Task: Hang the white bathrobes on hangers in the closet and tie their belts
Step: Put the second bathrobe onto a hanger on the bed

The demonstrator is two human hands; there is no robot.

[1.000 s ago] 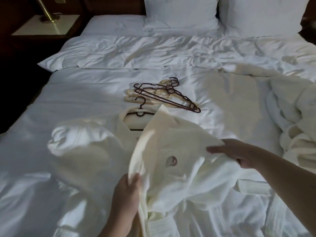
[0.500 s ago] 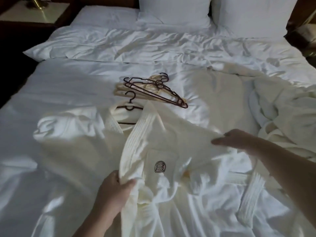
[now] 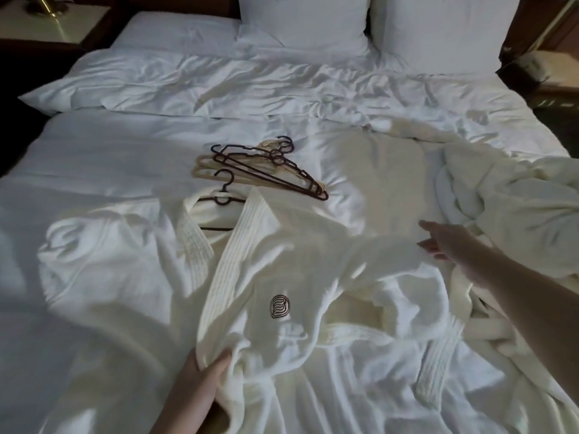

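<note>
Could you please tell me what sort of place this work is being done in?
Most likely a hotel bedroom. A large bed with white linen has propped pillows, a white bathrobe bears an embroidered logo, and a pile of hangers lies on the covers.

Open sheet [image 3: 103, 158] left of hanger pile [image 3: 266, 170], passable. Bare patch [image 3: 385, 183] between pile and crumpled robe [image 3: 507, 208], passable. Near side blocked: spread bathrobe [image 3: 282, 277], hanger [image 3: 222, 198] inside collar, belt [image 3: 438, 361] trailing right.
</note>
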